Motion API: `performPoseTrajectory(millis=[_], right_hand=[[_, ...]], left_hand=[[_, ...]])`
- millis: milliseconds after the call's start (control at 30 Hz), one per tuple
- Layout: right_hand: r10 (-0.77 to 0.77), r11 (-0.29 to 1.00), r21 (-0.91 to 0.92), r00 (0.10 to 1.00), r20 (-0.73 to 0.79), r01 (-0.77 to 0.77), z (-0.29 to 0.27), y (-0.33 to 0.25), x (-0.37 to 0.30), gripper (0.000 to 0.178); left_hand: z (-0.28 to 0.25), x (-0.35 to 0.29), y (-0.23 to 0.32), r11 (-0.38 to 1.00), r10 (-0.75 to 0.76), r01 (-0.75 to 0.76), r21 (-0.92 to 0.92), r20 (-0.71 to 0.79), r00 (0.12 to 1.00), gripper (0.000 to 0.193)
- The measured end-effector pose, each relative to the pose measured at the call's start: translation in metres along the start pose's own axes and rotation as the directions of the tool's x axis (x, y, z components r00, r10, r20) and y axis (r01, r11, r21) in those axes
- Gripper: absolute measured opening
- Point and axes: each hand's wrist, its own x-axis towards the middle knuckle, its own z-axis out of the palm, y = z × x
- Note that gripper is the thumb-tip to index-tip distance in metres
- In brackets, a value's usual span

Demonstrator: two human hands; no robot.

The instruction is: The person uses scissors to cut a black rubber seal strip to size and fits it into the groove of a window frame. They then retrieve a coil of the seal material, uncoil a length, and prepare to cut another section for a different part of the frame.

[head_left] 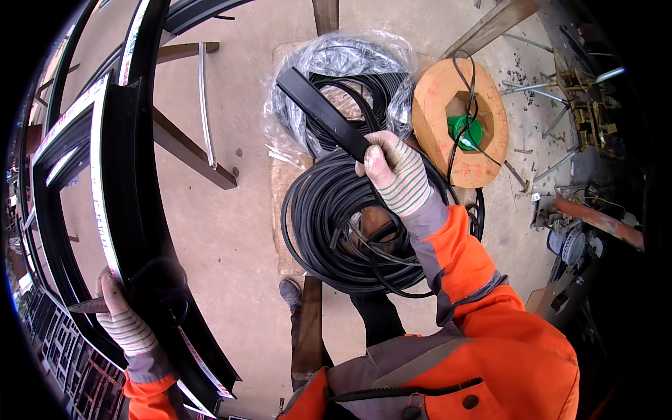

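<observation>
Both hands wear white knit gloves with green stripes. My right hand is closed around a flat black rubber strip, whose free end points up and to the left. Below that hand lies a large coil of black rubber strip; whether the held strip joins it I cannot tell. At the left, my left hand is closed on a flat, pointed dark tool, its tip sticking out to the left. This hand is beside the black window-like frame, whose edge carries white printed film.
Behind the large coil sits another coil in clear plastic wrap. To its right lies a cardboard-wrapped ring with a green roll inside. Brown beams cross the floor. Metal stands and a red bar lie far right.
</observation>
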Motion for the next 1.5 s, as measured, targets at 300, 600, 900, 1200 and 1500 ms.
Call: performPoseTrajectory(millis=[300, 600, 900, 1200, 1500], right_hand=[[-0.120, 0.990, -0.071, 0.993, -0.005, 0.120, 0.070, -0.142, -0.120, 0.048], [-0.056, 0.997, 0.052, 0.990, -0.132, 0.063, 0.169, -0.217, -0.220, 0.036], [0.081, 0.994, 0.080, 0.989, -0.123, -0.071, 0.246, -0.212, -0.292, 0.032], [0.023, 0.944, -0.328, 0.999, -0.040, -0.034, 0.280, -0.220, -0.320, 0.025], [-0.213, 0.787, -0.553, 0.962, 0.173, 0.274, 0.272, -0.215, -0.346, 0.031]], left_hand=[[0.007, 0.002, 0.006, 0.912, -0.036, 0.068, -0.404, 0.085, 0.996, 0.030], [-0.020, -0.022, 0.004, 0.775, 0.240, -0.184, -0.605, 0.013, 0.971, 0.032], [-0.121, -0.139, -0.007, 0.591, 0.354, 0.358, -0.723, 0.631, 0.690, 0.050], [-0.173, -0.168, -0.025, 0.424, 0.225, 0.640, -0.641, 0.759, 0.611, 0.040], [-0.175, -0.210, -0.025, 0.486, 0.041, 0.585, -0.649, 0.686, 0.727, 0.029]])
